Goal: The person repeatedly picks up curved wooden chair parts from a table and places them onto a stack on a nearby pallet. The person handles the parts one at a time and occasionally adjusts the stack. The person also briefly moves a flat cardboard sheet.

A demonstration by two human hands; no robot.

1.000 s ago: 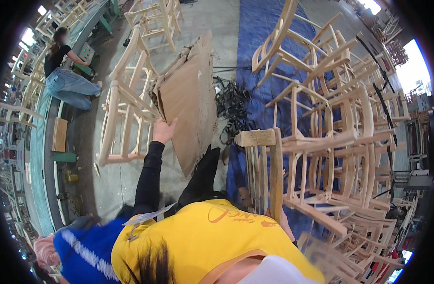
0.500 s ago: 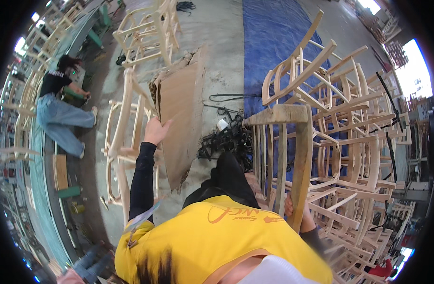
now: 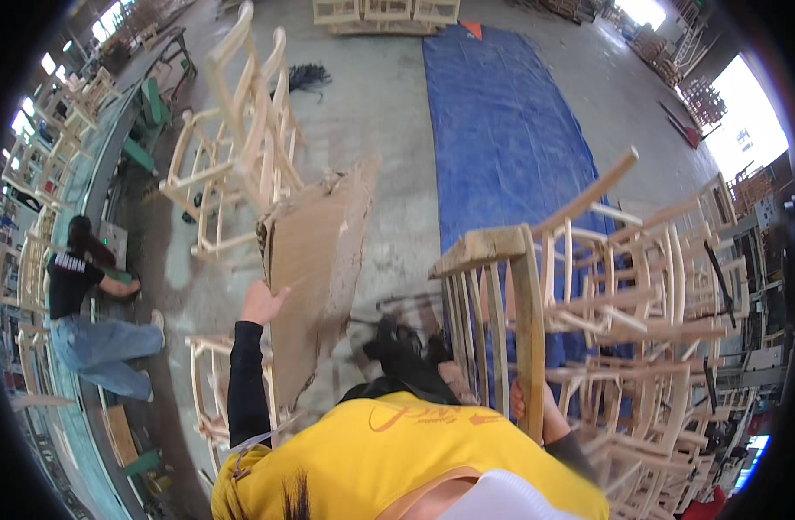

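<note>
My left hand [image 3: 263,303] is closed on the left edge of a large brown cardboard sheet [image 3: 315,247], which hangs at my left side with its worn end pointing ahead. My right hand [image 3: 532,409] grips the near bar of a slatted wooden frame [image 3: 525,303] on my right. The frame stands on edge, with several parallel slats under a thick top rail. Part of the right hand is hidden behind the bar. Black straps [image 3: 397,342] lie blurred on the floor beside my legs.
Stacked unfinished wooden chairs [image 3: 666,286] crowd the right side. More chairs [image 3: 241,147] stand ahead on the left, and another [image 3: 208,381] is beside my left arm. A blue tarp [image 3: 501,130] covers floor ahead. At the left, a person [image 3: 85,295] stands at a long green bench [image 3: 64,347].
I have moved forward, carrying the cardboard and the slatted frame along. The chairs and tarp have shifted nearer, and the black straps are now closer to my feet.
</note>
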